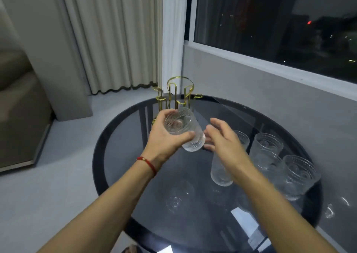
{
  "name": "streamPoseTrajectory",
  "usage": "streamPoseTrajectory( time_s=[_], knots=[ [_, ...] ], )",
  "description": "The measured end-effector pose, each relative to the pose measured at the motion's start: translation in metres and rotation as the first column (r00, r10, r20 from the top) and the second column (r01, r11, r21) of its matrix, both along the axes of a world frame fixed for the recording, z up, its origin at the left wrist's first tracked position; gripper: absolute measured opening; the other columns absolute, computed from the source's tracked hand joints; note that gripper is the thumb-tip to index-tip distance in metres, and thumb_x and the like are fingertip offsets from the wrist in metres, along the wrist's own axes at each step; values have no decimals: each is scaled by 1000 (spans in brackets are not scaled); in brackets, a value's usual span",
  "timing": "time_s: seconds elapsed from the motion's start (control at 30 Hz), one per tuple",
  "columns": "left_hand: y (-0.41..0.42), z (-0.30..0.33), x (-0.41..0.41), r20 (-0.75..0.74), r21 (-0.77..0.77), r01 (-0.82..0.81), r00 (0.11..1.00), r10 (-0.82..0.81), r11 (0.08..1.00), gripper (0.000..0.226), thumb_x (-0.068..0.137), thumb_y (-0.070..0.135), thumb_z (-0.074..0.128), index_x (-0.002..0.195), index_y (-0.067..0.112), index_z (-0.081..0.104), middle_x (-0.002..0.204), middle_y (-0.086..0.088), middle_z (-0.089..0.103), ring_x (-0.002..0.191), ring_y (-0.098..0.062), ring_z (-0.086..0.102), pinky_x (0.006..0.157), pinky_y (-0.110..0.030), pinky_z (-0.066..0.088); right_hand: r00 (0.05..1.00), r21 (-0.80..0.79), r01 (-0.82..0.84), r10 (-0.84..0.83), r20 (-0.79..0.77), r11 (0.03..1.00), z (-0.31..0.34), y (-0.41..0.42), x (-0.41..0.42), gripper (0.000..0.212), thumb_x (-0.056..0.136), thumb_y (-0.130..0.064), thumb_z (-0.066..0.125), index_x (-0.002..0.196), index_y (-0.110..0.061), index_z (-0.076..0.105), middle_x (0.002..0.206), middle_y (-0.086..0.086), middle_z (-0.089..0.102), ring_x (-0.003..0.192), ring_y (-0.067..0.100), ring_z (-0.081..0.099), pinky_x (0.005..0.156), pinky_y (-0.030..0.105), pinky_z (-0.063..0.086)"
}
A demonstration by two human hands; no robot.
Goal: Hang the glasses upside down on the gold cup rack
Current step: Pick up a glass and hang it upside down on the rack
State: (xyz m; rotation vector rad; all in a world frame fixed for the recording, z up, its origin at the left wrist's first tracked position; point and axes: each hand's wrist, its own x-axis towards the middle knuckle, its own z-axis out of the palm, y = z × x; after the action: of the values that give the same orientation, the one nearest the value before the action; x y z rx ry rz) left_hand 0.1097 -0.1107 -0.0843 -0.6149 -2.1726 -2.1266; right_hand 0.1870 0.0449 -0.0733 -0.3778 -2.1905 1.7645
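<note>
My left hand (164, 136) grips a clear ribbed glass (184, 130), tilted with its mouth facing me, just in front of the gold cup rack (178, 96) at the far edge of the round dark glass table (116, 136). My right hand (222, 138) hovers with fingers spread right beside that glass, holding nothing. Several more clear glasses stand upright on the table's right side: one under my right forearm (220, 173), one behind my hand (242, 139), and two further right (267, 149) (297, 175). No glass hangs on the rack's prongs.
A grey wall and a dark window (270, 20) run close along the table's right side. Pale curtains (116, 36) hang behind the rack. A beige sofa (19, 107) stands at the left across grey carpet.
</note>
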Motion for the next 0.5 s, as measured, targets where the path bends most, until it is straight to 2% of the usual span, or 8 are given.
streamPoseTrajectory(
  time_s=[0.07, 0.13, 0.23, 0.3, 0.37, 0.43, 0.5],
  knots=[
    [3, -5, -15, 147, 169, 20, 988, -46, 985, 72, 59, 25, 90, 124, 28, 60, 124, 6, 64, 117, -19, 66, 83, -55, 63, 999, -40, 8, -6, 51, 999, 8, 0, -21, 54, 102, -43, 55, 153, -28, 47, 150, 0, 57, 131, 23, 63, 110, 51, 51],
    [7, -12, -25, 247, 310, 45, 961, -126, 950, 74, 56, 24, 89, 124, 23, 60, 129, -4, 63, 117, -31, 67, 85, -59, 61, 993, -162, -12, 31, 114, 987, 12, -1, -37, 53, 103, -43, 55, 152, -26, 47, 150, -3, 57, 127, 26, 67, 102, 52, 58],
    [13, -18, -33, 293, 407, 62, 936, -195, 911, 77, 54, 29, 88, 126, 22, 60, 131, -12, 64, 113, -27, 70, 85, -43, 62, 983, -445, -63, 133, 128, 893, 14, -9, -55, 38, 106, -34, 52, 136, -12, 61, 124, 13, 78, 99, 30, 80, 77, 47, 65],
    [14, -18, -44, 218, 315, 66, 966, -139, 947, 76, 61, 35, 89, 131, 26, 62, 130, -5, 67, 117, -21, 68, 90, -36, 60, 989, -507, -43, 108, 99, 861, 13, -5, -64, 38, 107, -31, 50, 132, -7, 66, 118, 16, 80, 100, 30, 79, 79, 47, 63],
    [9, -20, -56, 42, 87, 17, 999, -21, 996, 65, 71, 48, 84, 131, 33, 63, 127, 4, 65, 117, -7, 63, 94, -29, 55, 998, -434, 39, -11, 67, 900, 19, 6, -68, 38, 106, -30, 55, 134, -6, 63, 124, 17, 77, 107, 32, 76, 87, 50, 62],
    [0, -29, -69, -115, -45, -107, 988, 102, 993, 41, 80, 55, 70, 116, 36, 66, 115, 8, 65, 107, -5, 61, 89, -30, 56, 976, -160, 219, -216, 32, 963, 29, 27, -69, 44, 101, -35, 63, 138, -12, 56, 135, 13, 68, 114, 32, 72, 91, 51, 62],
    [-7, -45, -81, -222, -179, -242, 954, 201, 954, 25, 89, 49, 60, 104, 30, 65, 105, 6, 64, 103, -13, 60, 86, -37, 55, 931, 117, 365, -360, -59, 924, 47, 45, -71, 61, 93, -48, 69, 144, -19, 51, 140, 6, 61, 119, 28, 66, 100, 54, 57]
  ],
)
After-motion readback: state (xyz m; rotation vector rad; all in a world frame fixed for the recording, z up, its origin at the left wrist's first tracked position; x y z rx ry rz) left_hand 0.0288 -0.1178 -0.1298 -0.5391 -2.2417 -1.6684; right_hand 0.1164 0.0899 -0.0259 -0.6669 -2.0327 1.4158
